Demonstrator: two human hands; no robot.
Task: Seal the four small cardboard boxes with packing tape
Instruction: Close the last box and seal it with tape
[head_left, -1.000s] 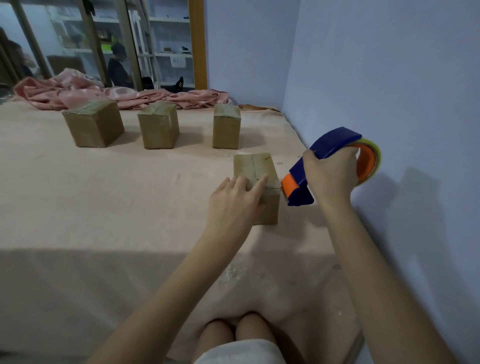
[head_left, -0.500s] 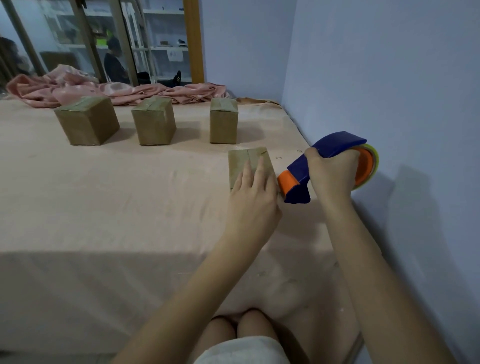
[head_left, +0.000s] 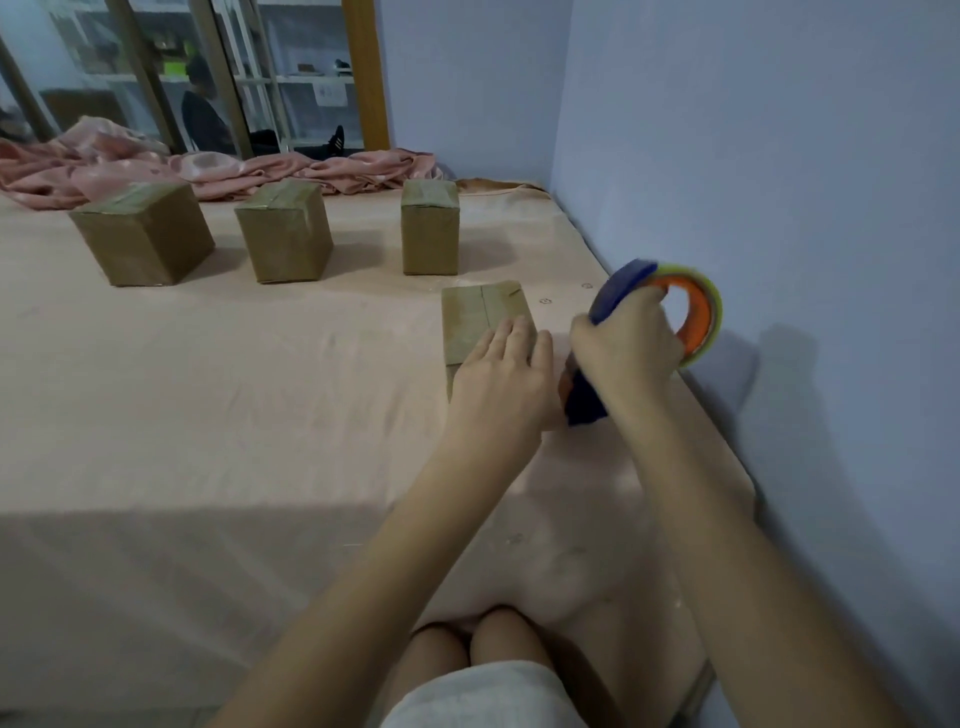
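The nearest small cardboard box (head_left: 475, 317) stands on the pink-covered table (head_left: 208, 415), its top flaps meeting along a seam. My left hand (head_left: 501, 376) lies flat on its near top edge, fingers straight. My right hand (head_left: 626, 348) grips the blue handle of a tape dispenser (head_left: 696, 312) with an orange hub and a clear roll; its blue nose sits at the box's near right corner. Three more boxes stand in a row behind: left (head_left: 143, 234), middle (head_left: 285, 231), right (head_left: 430, 227), each with tape showing on top.
A blue wall (head_left: 779, 208) runs close along the table's right edge. Crumpled pink cloth (head_left: 208, 171) lies along the far edge. Behind glass at the back, a person sits by shelving. My knees (head_left: 478, 639) show under the near edge.
My left hand slid up from the box's front face onto its top. My right hand brought the dispenser in and down to the box's near right corner.
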